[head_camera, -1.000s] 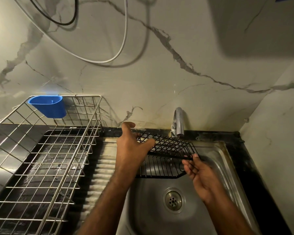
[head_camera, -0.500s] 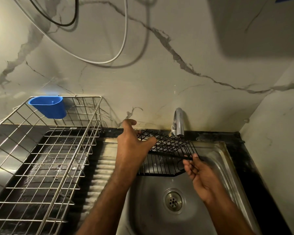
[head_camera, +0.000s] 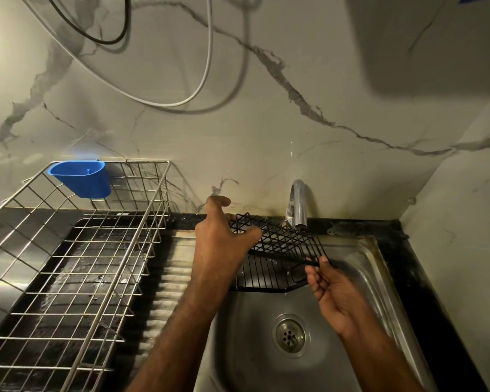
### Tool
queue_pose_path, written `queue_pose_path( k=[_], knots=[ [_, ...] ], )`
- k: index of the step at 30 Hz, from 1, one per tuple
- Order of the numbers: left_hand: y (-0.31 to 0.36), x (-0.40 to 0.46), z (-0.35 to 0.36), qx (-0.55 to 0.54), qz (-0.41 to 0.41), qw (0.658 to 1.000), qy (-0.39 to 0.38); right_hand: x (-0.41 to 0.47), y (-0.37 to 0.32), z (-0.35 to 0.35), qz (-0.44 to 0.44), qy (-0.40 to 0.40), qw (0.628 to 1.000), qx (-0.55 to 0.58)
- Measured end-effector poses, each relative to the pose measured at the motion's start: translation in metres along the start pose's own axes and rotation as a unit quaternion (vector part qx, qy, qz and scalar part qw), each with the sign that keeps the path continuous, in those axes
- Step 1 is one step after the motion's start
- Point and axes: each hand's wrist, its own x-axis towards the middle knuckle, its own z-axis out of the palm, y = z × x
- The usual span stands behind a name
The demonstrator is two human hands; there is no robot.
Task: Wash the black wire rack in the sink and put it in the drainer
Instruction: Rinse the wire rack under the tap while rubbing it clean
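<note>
1. I hold the black wire rack (head_camera: pixel 283 250) over the back of the steel sink (head_camera: pixel 379 281), just below the curved chrome tap (head_camera: pixel 298 203).
2. The rack is thin black wire: a criss-cross diamond mesh panel on top, and below it a panel of straight parallel bars with one cut-off corner.
3. My left hand (head_camera: pixel 224 236) grips the rack's left end, thumb laid across the mesh and fingers curled behind it.
4. My right hand (head_camera: pixel 330 287) pinches the rack's right edge between fingertips and thumb, palm turned upward.
5. The sink basin is smooth brushed metal with a round perforated drain (head_camera: pixel 290 334) at its centre and a ribbed draining board on its left.
6. To the left, a drainer (head_camera: pixel 77 264) of shiny silver wire grid sits on the dark bench (head_camera: pixel 399 230).
7. A blue plastic cup-shaped holder (head_camera: pixel 81 179) hangs on the drainer's back rim.
8. Behind is a glossy grey-veined marble wall (head_camera: pixel 323 94) with a white cable (head_camera: pixel 207 66) and a black cable (head_camera: pixel 96 29) looping across it.
</note>
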Motion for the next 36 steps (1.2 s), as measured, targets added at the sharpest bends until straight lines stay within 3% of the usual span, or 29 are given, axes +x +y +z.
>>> queue_pose_path(
  k=[36],
  knots=[
    [0.011, -0.007, -0.007, 0.01, 0.017, 1.0, -0.003, -0.014, -0.008, 0.002, -0.014, -0.008, 1.0, -0.002]
  ],
)
